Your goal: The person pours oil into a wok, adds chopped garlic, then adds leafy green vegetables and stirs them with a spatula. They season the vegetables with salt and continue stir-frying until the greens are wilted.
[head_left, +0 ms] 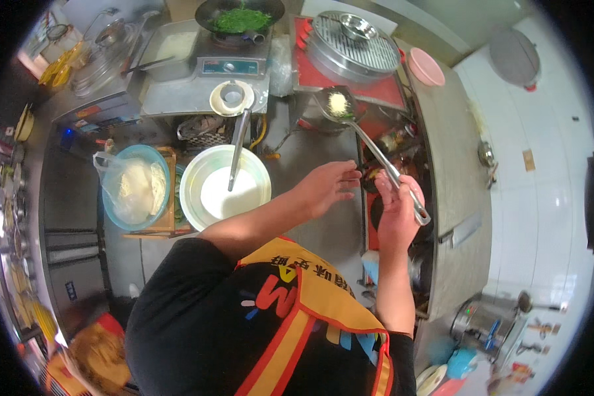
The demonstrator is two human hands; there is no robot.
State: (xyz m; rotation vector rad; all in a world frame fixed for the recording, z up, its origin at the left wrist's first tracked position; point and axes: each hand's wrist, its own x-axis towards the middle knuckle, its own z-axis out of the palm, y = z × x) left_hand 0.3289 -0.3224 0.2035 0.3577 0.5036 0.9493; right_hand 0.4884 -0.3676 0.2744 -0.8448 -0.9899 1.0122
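Note:
In my right hand (399, 204) is the steel handle of a long wok spatula (374, 150), its fingers closed round it near the end. The spatula's broad dark head points away from me and carries a small heap of pale yellow food (338, 104). My left hand (330, 188) hangs in the air to the left of the handle, fingers stretched out and holding nothing. Further left stands a pale round tub (264, 173) of white liquid. A steel ladle (240, 142) dips into it, its handle reaching toward a cream bowl (219, 100).
A blue basin (105, 198) holds bagged pale food at left. Beyond are a wok (208, 16) of chopped greens on a burner and a steel steamer (343, 63) on a red surface. A cleaver (465, 229) lies on the right counter (452, 158); another person's head (99, 356) shows lower left.

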